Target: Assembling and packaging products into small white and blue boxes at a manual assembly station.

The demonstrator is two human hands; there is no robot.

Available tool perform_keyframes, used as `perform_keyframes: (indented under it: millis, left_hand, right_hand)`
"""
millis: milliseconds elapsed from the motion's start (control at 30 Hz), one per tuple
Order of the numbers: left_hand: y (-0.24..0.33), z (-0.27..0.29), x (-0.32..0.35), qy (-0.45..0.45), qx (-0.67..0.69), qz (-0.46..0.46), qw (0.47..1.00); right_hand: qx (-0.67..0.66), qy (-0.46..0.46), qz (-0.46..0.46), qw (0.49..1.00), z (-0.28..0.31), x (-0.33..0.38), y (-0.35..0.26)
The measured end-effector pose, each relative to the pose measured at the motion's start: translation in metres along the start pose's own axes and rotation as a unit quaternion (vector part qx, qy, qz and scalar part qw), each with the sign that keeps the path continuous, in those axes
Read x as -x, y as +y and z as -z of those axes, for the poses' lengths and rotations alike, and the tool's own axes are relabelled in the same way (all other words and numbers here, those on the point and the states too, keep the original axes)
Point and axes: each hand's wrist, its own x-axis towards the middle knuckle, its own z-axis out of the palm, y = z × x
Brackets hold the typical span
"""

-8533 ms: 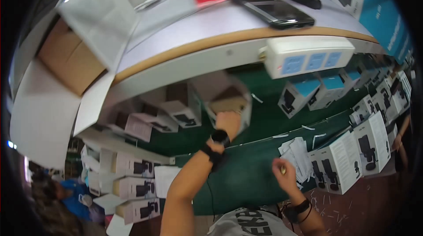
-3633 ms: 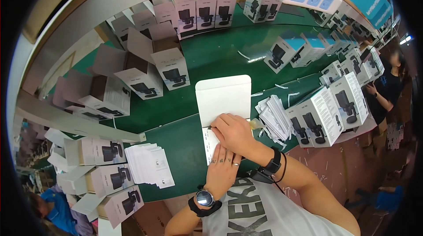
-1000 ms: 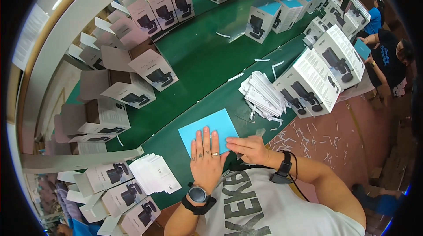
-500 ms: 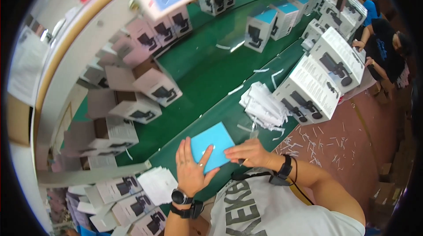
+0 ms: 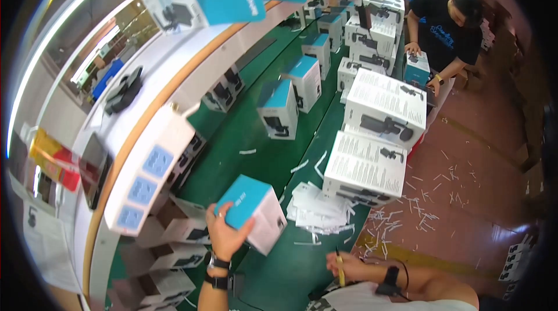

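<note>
My left hand [image 5: 228,234] grips a white carton with a teal top [image 5: 238,203], its fingers and thumb spanning the near corner of the top. The carton stands on the green bench, slightly tilted in view, its white side turned toward the right. Near the bench's front edge, my right hand [image 5: 343,265] is closed around a slim yellow tool with a dark pointed tip [image 5: 340,270]; its exact kind is not clear. A pile of white paper slips [image 5: 317,209] lies between the carton and the stacked boxes.
Large printed white boxes [image 5: 366,166] stand on the right of the green bench [image 5: 261,279]. Teal-topped cartons [image 5: 279,108] line the middle. A power strip [image 5: 152,169] hangs from the shelf on the left. A co-worker [image 5: 444,32] holds a carton beyond. Paper strips [image 5: 401,227] litter the floor.
My left hand has gone from lying flat on the carton's top to gripping it, and the carton sits farther from me. My right hand has drawn back from it. The view has turned.
</note>
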Motion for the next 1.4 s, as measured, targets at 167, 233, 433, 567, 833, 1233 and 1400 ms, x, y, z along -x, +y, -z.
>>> perform_keyframes:
  millis: [167,233,433,567,833,1233,1400]
  left_hand:
    - [-0.027,-0.079,-0.147,0.000,-0.056,0.079,0.995]
    - [-0.079,-0.111,-0.162,-0.017,-0.126,0.095,0.987]
    - [-0.052,-0.063,-0.135,-0.090,-0.145,0.141,0.975]
    - [-0.076,0.019,-0.037,-0.018,-0.307,0.134,0.942]
    - [-0.176,0.124,0.129,-0.118,-0.241,0.291,0.918]
    - [0.038,0.115,0.360,0.051,-0.124,0.067,0.989]
    - [0.000,0.074,0.469,0.245,-0.158,0.366,0.884]
  right_hand:
    - [-0.064,-0.021,-0.096,0.993,0.005,0.033,0.020]
    - [-0.108,-0.020,-0.155,0.982,0.007,0.032,0.021]
    - [-0.164,-0.102,-0.118,0.974,-0.003,0.018,-0.027]
    - [0.003,-0.075,-0.063,0.995,-0.037,0.005,-0.036]
    - [0.183,-0.242,-0.036,0.952,-0.151,0.034,-0.013]
    - [0.393,-0.137,0.442,0.795,-0.124,0.006,0.005]
    - [0.373,-0.054,0.388,0.841,-0.083,0.038,0.027]
